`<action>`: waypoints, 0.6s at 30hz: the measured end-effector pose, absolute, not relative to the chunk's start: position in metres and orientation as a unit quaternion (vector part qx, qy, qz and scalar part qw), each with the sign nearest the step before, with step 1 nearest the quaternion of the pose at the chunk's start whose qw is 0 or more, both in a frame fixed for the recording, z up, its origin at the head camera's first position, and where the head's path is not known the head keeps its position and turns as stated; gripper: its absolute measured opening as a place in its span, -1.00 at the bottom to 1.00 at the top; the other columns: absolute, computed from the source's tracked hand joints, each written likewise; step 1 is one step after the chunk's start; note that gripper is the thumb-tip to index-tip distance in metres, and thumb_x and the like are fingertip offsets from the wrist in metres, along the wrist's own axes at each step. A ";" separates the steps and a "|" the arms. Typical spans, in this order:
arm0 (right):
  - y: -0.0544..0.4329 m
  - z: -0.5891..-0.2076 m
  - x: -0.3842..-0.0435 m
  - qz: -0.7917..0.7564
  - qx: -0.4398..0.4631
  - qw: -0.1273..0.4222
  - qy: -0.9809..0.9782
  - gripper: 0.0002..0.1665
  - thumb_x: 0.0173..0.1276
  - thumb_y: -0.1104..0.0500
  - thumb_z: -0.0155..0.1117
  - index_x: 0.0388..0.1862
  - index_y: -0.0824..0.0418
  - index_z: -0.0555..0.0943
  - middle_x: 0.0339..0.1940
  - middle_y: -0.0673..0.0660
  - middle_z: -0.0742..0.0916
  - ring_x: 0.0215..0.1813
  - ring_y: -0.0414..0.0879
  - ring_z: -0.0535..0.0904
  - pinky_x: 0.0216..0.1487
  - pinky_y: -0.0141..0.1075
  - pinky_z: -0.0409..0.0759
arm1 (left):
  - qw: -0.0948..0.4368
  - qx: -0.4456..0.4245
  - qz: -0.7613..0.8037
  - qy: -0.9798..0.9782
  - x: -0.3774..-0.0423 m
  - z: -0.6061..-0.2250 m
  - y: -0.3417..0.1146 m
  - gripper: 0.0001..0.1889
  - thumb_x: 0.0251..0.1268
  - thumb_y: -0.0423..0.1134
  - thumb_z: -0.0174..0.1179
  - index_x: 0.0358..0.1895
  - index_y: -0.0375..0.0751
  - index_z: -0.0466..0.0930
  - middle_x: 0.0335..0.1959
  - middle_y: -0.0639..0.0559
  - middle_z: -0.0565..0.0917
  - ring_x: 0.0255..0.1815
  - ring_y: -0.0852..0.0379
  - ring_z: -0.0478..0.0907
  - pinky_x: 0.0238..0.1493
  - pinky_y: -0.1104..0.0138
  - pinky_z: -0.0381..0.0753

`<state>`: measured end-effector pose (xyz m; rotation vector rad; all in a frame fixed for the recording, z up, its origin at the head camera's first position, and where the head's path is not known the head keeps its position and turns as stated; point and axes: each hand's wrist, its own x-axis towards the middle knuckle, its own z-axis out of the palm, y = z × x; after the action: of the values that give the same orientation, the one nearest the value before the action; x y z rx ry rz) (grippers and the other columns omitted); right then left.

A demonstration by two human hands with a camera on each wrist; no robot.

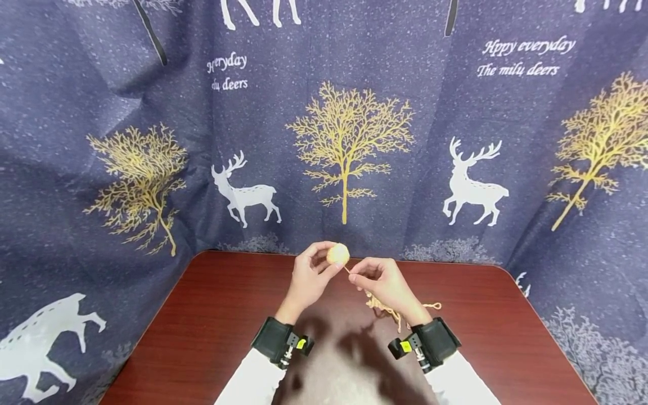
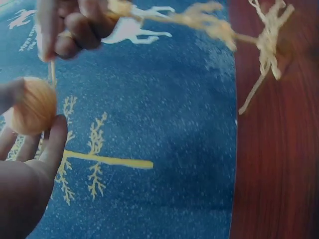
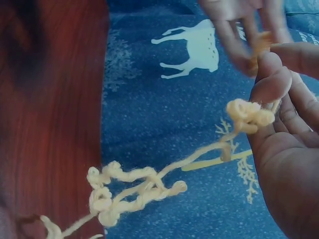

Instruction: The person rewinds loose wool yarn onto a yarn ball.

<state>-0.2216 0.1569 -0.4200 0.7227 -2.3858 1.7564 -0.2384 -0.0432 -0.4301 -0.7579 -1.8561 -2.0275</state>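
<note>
My left hand (image 1: 307,278) holds a small pale-yellow ball of yarn (image 1: 338,255) between thumb and fingers, above the far part of the table. Just to its right, my right hand (image 1: 383,282) pinches the strand that runs from the ball. In the left wrist view the yarn ball (image 2: 34,106) looks round and tightly wound, with the strand rising to the right hand's fingertips. Below the right hand dangles a loose, kinked length of yarn (image 3: 142,191) with loops and knots. Part of this loose yarn is hidden behind the right hand and wrist in the head view.
A red-brown wooden table (image 1: 212,326) lies under both hands. Behind it hangs a dark blue cloth (image 1: 314,67) printed with white deer and golden trees. Both wrists wear black straps (image 1: 439,337) with small cameras.
</note>
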 end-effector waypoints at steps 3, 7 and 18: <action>0.160 -0.414 -0.222 0.579 0.242 0.049 -0.777 -0.93 0.31 0.30 0.44 -0.27 0.31 0.73 -0.54 0.14 0.70 -0.53 -0.16 0.59 -0.54 -0.34 0.60 | 0.148 -0.280 -0.650 -0.691 -0.239 -0.436 -0.045 -0.59 0.14 -0.58 0.40 0.10 -0.45 0.59 0.01 -0.31 0.66 0.00 -0.15 0.65 0.10 0.20 0.69; 0.164 -0.405 -0.224 0.596 0.250 0.051 -0.761 -0.89 0.32 0.32 0.43 -0.24 0.37 0.72 -0.52 0.16 0.72 -0.53 -0.17 0.59 -0.53 -0.33 0.61 | 0.108 -0.321 -0.570 -0.749 -0.237 -0.440 -0.048 -0.62 0.12 -0.50 0.45 0.05 -0.33 0.67 -0.04 -0.13 0.67 -0.03 -0.06 0.64 0.09 0.23 0.69; 0.175 -0.400 -0.234 0.620 0.217 0.055 -0.752 -0.85 0.33 0.31 0.42 -0.19 0.39 0.70 -0.47 0.20 0.72 -0.51 -0.09 0.59 -0.54 -0.32 0.61 | -0.042 -0.409 -0.621 -0.667 -0.229 -0.430 -0.049 -0.57 0.19 -0.51 0.39 0.15 -0.36 0.61 0.05 -0.19 0.70 0.04 0.02 0.68 0.09 0.11 0.70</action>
<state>-0.2340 0.1746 -0.4001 0.6600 -2.2826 1.8836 -0.2289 -0.0493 -0.4304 -1.3191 -2.1545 -2.0059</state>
